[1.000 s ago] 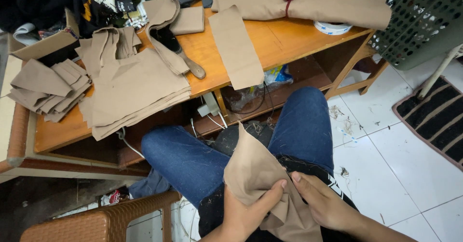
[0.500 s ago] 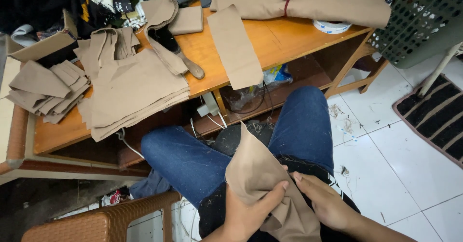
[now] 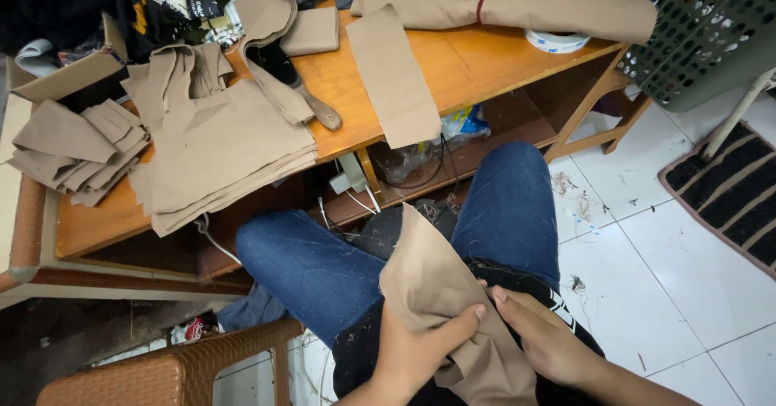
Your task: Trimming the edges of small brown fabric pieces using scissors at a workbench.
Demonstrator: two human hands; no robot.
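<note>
Item: tan fabric piece (image 3: pixel 436 293), lower centre of frame, on my lap over blue jeans (image 3: pixel 323 268). My left hand (image 3: pixel 416 353) closed on it, thumb across front fold. My right hand (image 3: pixel 546 341) pinched right edge, fingers pressed to cloth. Stacked tan cut pieces (image 3: pixel 218 147) on wooden table (image 3: pixel 453 58), upper left. Green basket (image 3: pixel 711 26) upper right.

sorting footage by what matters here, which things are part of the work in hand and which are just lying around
In hand: tan cloth piece, gripped on the lap by the left hand and right hand.

Lying about: stack of cut tan pieces, folded tan pieces, tan strip, brush, roll of tape, green basket, wicker chair.
</note>
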